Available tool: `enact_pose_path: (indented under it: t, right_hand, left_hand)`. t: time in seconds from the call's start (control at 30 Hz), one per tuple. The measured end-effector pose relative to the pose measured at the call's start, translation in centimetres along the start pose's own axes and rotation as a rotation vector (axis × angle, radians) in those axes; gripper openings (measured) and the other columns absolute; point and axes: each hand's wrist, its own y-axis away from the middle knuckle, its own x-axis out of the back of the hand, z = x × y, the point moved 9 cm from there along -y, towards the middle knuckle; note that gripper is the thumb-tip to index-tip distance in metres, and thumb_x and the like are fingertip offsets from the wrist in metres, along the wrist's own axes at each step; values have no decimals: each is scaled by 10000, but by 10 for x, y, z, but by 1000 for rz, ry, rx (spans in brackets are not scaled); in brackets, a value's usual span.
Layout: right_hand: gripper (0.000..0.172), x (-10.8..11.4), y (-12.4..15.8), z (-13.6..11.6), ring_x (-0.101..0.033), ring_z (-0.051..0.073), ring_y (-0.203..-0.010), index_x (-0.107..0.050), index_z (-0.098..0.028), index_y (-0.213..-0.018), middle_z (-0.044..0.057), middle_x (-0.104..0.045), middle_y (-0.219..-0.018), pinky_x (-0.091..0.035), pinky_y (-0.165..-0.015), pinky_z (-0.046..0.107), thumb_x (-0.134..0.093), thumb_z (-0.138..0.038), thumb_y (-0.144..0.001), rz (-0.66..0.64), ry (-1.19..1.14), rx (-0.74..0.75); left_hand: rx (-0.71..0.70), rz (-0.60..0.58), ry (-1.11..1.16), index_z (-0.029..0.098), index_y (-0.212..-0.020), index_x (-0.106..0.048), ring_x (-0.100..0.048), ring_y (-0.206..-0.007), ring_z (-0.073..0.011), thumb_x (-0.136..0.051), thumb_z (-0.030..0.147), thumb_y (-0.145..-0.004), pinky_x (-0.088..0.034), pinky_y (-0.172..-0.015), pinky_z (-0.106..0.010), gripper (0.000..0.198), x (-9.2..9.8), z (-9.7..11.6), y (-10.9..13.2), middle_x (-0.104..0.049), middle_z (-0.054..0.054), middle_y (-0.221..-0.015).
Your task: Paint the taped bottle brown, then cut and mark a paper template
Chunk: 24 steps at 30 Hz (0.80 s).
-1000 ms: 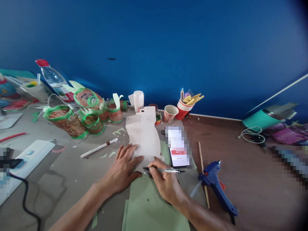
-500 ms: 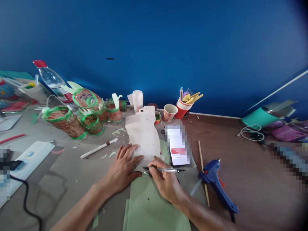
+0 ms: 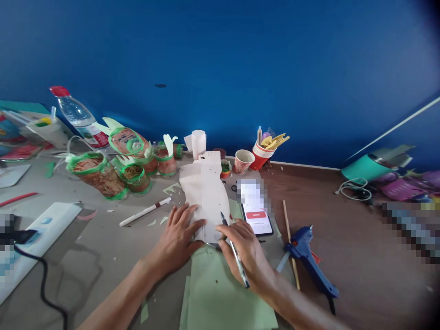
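My left hand (image 3: 180, 231) lies flat with its fingers apart, pressing on the left lower edge of a white cut card (image 3: 209, 192). The card has a wavy outline and a narrower top with a small dark hole. My right hand (image 3: 245, 243) is closed on a clear-barrelled pen (image 3: 237, 259). The dark tip points away from me, over the card's lower right part; I cannot tell whether it touches. Under and in front of the card lie green paper sheets (image 3: 230, 293). A lit phone (image 3: 257, 220) rests just right of the card.
A blue glue gun (image 3: 311, 261) and wooden stick (image 3: 291, 245) lie at right. Brown-and-green decorated containers (image 3: 98, 174) and a bottle (image 3: 77, 112) stand at left. A white marker (image 3: 145, 211), paper scraps and a power strip (image 3: 41, 245) lie nearer. Paper cups (image 3: 261, 155) stand behind.
The pen has swung from lying crosswise in my right hand to pointing forward over the card. My right hand has moved slightly right. My left hand stays on the card.
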Motion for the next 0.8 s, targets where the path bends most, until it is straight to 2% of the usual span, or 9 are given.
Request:
enact_pose_path:
  t: [0.13,0.3,0.57,0.8]
  right_hand:
    - [297,1,3,-8,-578,252,-848,-577,-185,-1138,94,-661,-909,-444,-782,383,-560,-157,-843,-181,199,-45]
    - [300,-10,26,-5,-569,272,-885,-586,-201,-1057,86,-644,-954,-425,-755,362,-635,-135,-768,-403,426,-126]
    - [275,-13,37,-12,-530,272,-875,-574,-168,-983,107,-617,-910,-400,-763,369,-590,-107,-715,-447,516,-48]
    - [357,19,42,-13,-541,263,-863,-572,-161,-1040,122,-603,-954,-389,-755,366,-532,-46,-704,-500,564,-66]
  left_hand:
    - [-20,-1,-26,266,-1245,-558,-269,-1344,-361,-613,340,-833,-208,-1095,-614,422,-1,1,0,-385,-133,-1420]
    - [-8,13,-48,261,-1227,-579,-287,-1329,-368,-645,318,-803,-215,-1095,-609,433,-2,-2,-1,-388,-128,-1411]
    - [0,66,-58,258,-1215,-588,-312,-1322,-356,-631,304,-807,-229,-1092,-599,413,0,-3,-1,-424,-120,-1381]
    - [-14,91,-68,255,-1207,-589,-341,-1307,-356,-658,302,-780,-240,-1091,-587,435,-1,-6,-1,-440,-121,-1380]
